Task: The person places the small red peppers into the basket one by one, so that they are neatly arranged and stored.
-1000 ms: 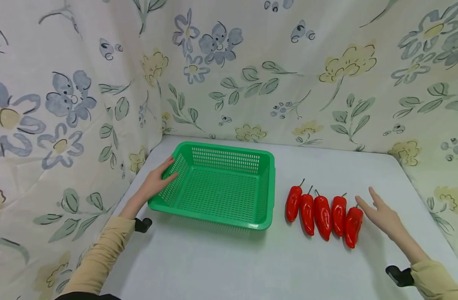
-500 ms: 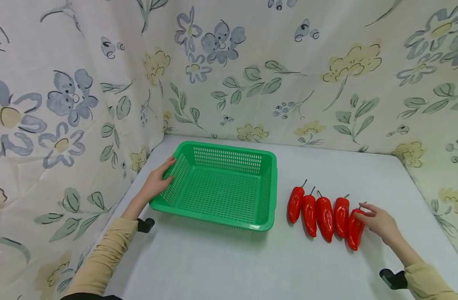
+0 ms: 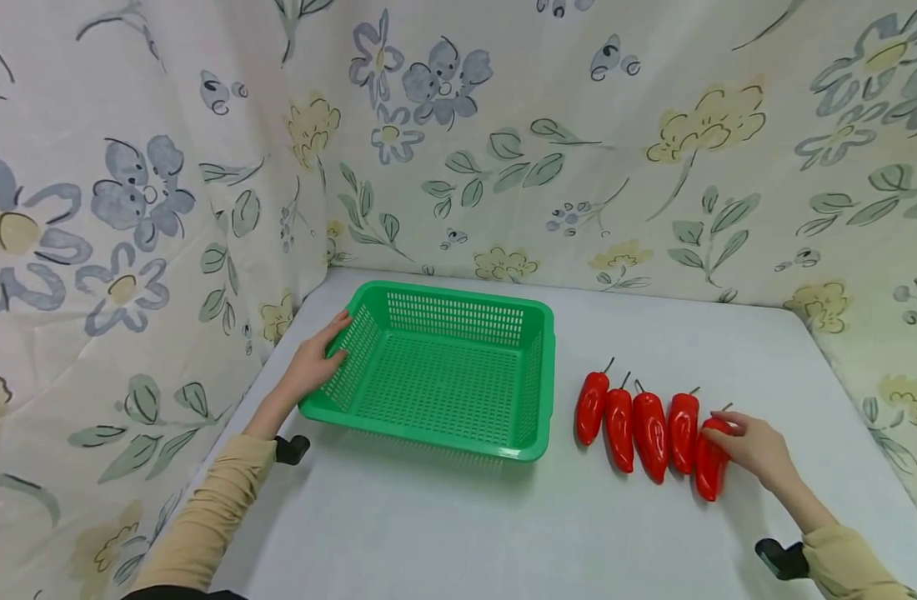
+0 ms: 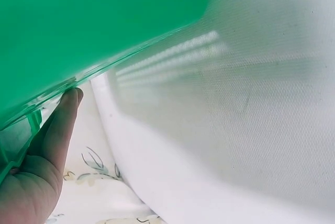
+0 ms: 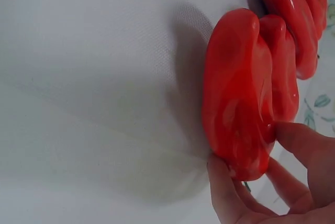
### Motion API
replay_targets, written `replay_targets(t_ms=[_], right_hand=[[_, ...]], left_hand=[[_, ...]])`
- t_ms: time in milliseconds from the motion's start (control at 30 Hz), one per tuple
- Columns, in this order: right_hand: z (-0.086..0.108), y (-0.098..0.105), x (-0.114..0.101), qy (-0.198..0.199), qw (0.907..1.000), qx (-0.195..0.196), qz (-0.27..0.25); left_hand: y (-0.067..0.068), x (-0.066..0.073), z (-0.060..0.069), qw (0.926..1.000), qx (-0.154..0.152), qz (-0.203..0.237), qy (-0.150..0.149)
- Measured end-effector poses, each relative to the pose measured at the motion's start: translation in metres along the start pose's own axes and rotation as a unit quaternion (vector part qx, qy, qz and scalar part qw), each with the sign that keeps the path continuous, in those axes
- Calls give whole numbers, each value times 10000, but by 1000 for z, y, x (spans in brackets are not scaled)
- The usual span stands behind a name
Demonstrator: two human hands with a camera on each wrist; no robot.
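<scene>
A green plastic basket [image 3: 443, 387] with nothing in it stands left of the middle in the head view. My left hand [image 3: 312, 365] grips its left rim, the thumb over the inner side; in the left wrist view that hand [image 4: 39, 174] lies against the green wall [image 4: 99, 30]. Several red peppers lie in a row to the right of the basket. My right hand [image 3: 759, 450] pinches the rightmost pepper [image 3: 709, 468] near its stem end. The right wrist view shows this pepper [image 5: 233, 88] between the thumb and fingers of the hand [image 5: 293, 182], its tip free.
The other peppers [image 3: 649, 433] lie close together just left of the held one, stems toward the back. A white table [image 3: 398, 533] lies under everything, with a floral curtain [image 3: 503, 192] behind it and along the left side.
My right hand has come left and down onto the rightmost pepper, its fingers closing round the stem end. The left hand has stayed on the basket.
</scene>
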State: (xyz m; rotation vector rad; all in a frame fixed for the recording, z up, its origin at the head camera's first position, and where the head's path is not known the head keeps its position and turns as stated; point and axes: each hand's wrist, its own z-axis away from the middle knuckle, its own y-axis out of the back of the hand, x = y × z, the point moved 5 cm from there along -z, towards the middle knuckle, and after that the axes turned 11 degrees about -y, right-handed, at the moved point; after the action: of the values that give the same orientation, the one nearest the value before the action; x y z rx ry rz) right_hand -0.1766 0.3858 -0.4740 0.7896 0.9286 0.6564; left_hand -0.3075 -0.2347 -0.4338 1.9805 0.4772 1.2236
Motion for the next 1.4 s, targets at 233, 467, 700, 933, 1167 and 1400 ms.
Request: replay_targets(t_ms=[233,467,700,933,1167,1400], right_hand=[[1,1,6,-162,9995,-66,-281],[1,3,12,-242,9979,-198,-572],[8,17,5,-136,9952,-163,-957],[17,26,-23,160,9893,-148,-1439],[23,25,-59,322,9823,-222,-1830],[30,17,-102,359,9779,-227,-2045]], left_hand=[[0,0,-1,10000,-11,9,-8],[0,0,-1,10000,-45,54,42],[1,-1,-2,10000,-9,12,-2],[2,-2,-3,10000,16,-27,-18],[2,-2,-2,10000,-4,-7,-14],[0,-2,0,10000,17,14,-27]])
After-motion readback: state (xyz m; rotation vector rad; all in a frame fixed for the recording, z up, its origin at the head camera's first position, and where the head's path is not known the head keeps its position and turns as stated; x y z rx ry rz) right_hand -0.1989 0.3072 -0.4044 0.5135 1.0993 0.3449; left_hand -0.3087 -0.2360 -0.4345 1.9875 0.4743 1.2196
